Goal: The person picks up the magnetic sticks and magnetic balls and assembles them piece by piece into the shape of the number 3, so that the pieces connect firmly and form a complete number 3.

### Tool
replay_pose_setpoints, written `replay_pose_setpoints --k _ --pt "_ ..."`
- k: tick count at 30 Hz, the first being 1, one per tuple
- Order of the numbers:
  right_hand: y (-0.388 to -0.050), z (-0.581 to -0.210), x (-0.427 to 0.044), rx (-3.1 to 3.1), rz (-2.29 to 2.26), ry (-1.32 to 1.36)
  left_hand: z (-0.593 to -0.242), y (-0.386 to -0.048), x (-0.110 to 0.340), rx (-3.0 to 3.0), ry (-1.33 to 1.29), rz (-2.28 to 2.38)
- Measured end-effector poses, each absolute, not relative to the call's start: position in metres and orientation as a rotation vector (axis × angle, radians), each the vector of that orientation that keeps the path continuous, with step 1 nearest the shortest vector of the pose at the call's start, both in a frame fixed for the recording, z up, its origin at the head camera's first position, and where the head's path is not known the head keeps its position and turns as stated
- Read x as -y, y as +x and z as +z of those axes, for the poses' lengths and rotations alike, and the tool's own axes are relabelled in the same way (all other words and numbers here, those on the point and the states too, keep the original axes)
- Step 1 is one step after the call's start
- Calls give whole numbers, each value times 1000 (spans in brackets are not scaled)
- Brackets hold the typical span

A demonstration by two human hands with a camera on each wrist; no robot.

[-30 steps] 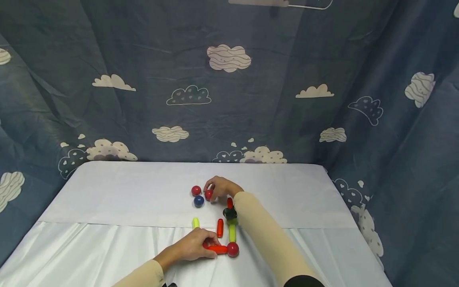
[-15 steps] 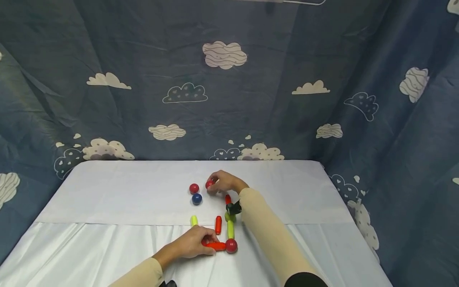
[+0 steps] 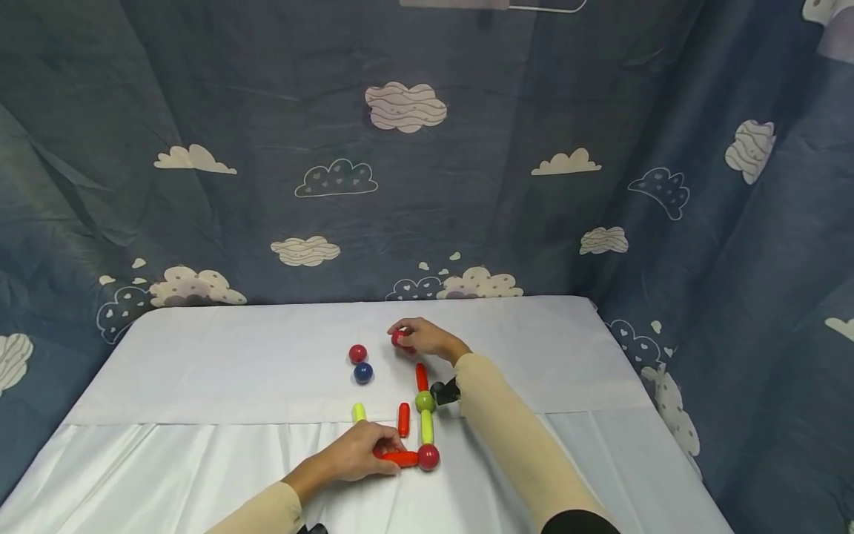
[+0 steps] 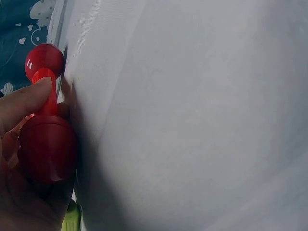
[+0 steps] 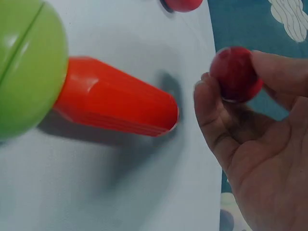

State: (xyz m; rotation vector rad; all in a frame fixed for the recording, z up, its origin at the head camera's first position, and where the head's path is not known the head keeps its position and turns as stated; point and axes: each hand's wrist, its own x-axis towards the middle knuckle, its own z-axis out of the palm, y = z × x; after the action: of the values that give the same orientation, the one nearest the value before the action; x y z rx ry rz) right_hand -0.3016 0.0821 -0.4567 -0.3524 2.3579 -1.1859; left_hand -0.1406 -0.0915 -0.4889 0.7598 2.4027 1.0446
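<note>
My left hand (image 3: 356, 451) grips a red rod (image 3: 402, 459) near the table's front. The left wrist view shows a red ball (image 4: 48, 149) at one end of this rod and another red ball (image 4: 44, 60) at the other. From the right-hand ball a yellow-green rod (image 3: 427, 426) runs away to a green ball (image 3: 425, 401), which bears a second red rod (image 3: 422, 377). Beyond that rod's free end, my right hand (image 3: 430, 340) pinches a red ball (image 5: 235, 74) between thumb and fingers, apart from the rod.
A loose red ball (image 3: 357, 354) and a blue ball (image 3: 363, 372) lie on the white tablecloth (image 3: 267, 363). A separate red rod (image 3: 403, 420) lies inside the joined pieces. Another yellow-green rod (image 3: 359, 411) is partly behind my left hand; whether it is joined is hidden.
My right hand has carried its red ball away from the loose red and blue balls, rightward and slightly farther back. My left hand keeps its grip on the red rod.
</note>
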Motion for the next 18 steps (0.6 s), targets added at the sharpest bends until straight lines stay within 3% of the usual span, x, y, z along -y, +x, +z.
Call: replay_pose_setpoints --k 18 --pt "-297 -464 -99 -2461 -1222 -251 -489 -138 92 -2419 774 1056"
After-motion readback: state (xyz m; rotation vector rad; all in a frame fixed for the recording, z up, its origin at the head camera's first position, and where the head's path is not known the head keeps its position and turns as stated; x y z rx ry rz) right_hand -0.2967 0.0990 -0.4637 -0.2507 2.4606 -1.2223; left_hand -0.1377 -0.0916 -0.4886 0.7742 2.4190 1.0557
